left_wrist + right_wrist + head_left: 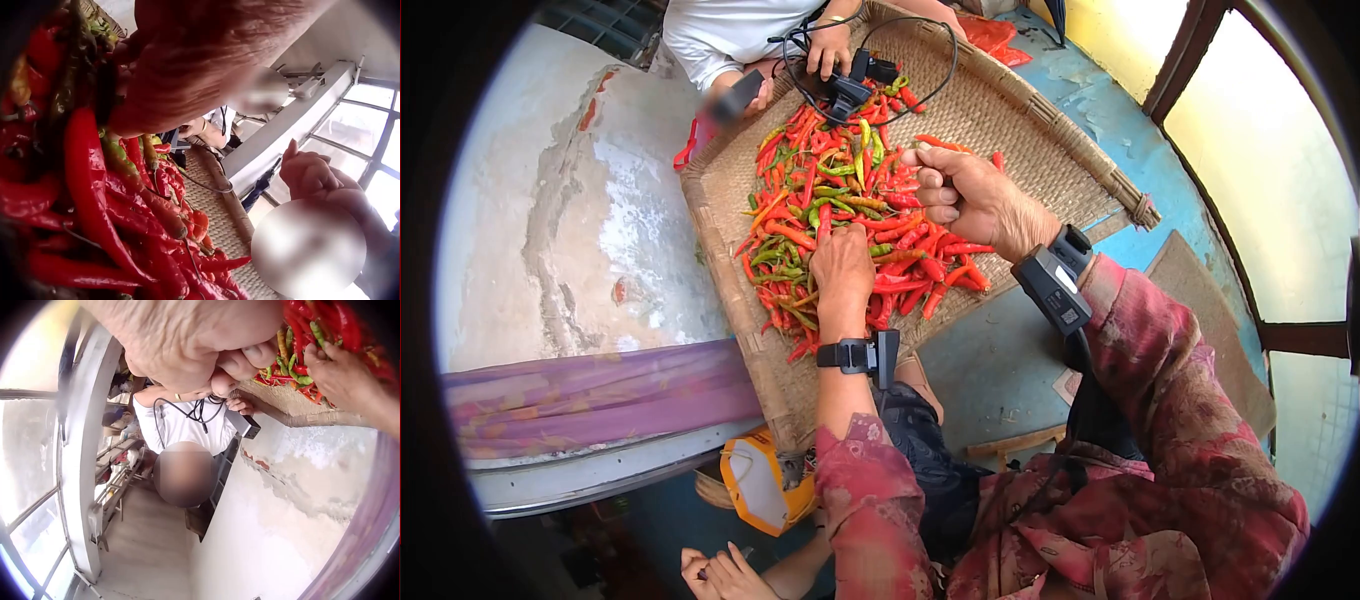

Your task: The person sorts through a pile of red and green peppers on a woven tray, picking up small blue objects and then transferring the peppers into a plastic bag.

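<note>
- Touching peppers [897, 262] inside the tray [1045, 150], the left hand [843, 265]; whether it grasps any, cannot tell.
- Curled, seemingly empty right hand [980, 200] over the peppers' edge.
- Bare weave beyond, toward the rim [1105, 178].

We see many slender, glossy peppers [895, 225], mostly red, some green, heaped in disorder on the woven tray [1040, 140]; some perhaps keep their stems.

A worn, home-like room was indicated by a cracked white plaster wall [650, 250] with reddish patches, a sheer purple patterned cloth [600, 400], a peeling blue-painted floor [1100, 95], large dark-framed windows [1260, 180] and long, cluttered shelves [119, 481].
</note>
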The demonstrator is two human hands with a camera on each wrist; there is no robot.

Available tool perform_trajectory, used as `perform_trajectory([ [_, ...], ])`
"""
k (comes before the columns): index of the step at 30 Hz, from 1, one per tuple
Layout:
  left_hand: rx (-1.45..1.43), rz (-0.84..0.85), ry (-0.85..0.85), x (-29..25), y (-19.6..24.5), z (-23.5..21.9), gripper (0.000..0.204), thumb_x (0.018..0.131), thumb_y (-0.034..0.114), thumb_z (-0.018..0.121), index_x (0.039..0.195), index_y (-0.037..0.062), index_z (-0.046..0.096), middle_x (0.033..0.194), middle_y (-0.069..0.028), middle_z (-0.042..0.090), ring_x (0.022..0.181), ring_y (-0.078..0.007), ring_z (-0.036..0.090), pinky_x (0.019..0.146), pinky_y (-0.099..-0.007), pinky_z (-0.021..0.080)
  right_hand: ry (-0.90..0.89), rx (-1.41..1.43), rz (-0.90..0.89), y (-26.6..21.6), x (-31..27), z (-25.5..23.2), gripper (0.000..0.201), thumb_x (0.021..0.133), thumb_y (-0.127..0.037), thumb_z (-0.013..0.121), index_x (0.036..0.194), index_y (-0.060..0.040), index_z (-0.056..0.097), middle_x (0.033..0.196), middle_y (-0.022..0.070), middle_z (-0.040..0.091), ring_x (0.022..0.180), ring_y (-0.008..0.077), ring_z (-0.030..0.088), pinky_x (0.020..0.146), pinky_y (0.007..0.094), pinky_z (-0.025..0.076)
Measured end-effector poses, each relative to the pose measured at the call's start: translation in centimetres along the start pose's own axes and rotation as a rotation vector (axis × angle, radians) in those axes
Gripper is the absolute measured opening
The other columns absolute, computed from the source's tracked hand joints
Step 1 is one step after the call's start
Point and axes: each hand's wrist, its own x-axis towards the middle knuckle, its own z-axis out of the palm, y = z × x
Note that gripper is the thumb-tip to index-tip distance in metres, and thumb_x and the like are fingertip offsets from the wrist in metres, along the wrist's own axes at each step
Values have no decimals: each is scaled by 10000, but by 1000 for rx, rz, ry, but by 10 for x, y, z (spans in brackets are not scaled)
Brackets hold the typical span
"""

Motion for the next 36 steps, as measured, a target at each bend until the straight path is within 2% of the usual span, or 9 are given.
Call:
perform_trajectory([
  [3,-27,-29,-139,-3,1,-4,115,747,80,572,828,18,627,847,-157,617,807,-296,597,717,-386,492,1,7,34,1,0,0,145,927,-182,390,901,-77,486,574,-70,352,444,41,253,380,203,195],
  [9,-253,-26,99,1,-3,-15,111,752,115,605,803,17,614,759,-166,621,676,-293,604,666,-388,487,0,-18,19,-2,-2,-4,163,940,-190,389,945,-66,495,577,-76,339,440,30,234,371,191,191],
  [14,-1527,-468,429,25,-20,-29,169,841,114,576,970,10,541,809,-23,562,679,-94,525,623,-231,448,60,-48,1,-8,-8,-8,157,937,-182,393,943,-61,493,575,-74,345,444,30,231,374,194,186],
  [16,-1560,-531,658,31,-30,-25,162,848,102,568,983,21,533,828,-34,560,687,-84,523,638,-226,455,77,-46,9,-10,-9,-11,151,935,-177,394,940,-58,488,572,-72,346,446,31,231,375,193,181],
  [18,-1482,-625,679,31,-31,-15,232,835,105,579,1033,-5,531,883,-63,577,738,-115,549,672,-241,463,62,-16,12,-12,-9,-12,150,935,-174,395,938,-56,487,577,-70,346,447,33,233,374,192,179],
  [21,-943,-378,363,22,-12,-8,402,780,159,612,1138,5,513,913,-160,602,778,-230,594,714,-334,473,52,-36,-4,-13,-10,-9,152,936,-174,392,939,-54,486,582,-69,348,447,34,235,373,190,180],
  [24,-581,9,-152,5,8,-17,313,724,174,646,1005,50,584,912,-166,588,879,-322,562,774,-403,440,12,-22,-6,-12,-5,-13,145,924,-179,399,904,-74,496,592,-67,368,446,48,240,390,210,185],
  [26,-345,83,-257,-8,18,-22,246,713,160,652,925,50,595,909,-155,586,869,-323,557,762,-414,448,24,-34,-10,-10,-5,-10,144,924,-180,401,904,-74,496,590,-65,369,445,49,244,388,211,187],
  [36,-254,142,-177,-11,10,-6,121,720,36,577,838,64,579,817,-120,591,846,-312,557,727,-407,472,26,-87,-25,-5,-6,-11,153,920,-188,409,896,-74,509,577,-66,363,447,51,245,403,214,200],
])
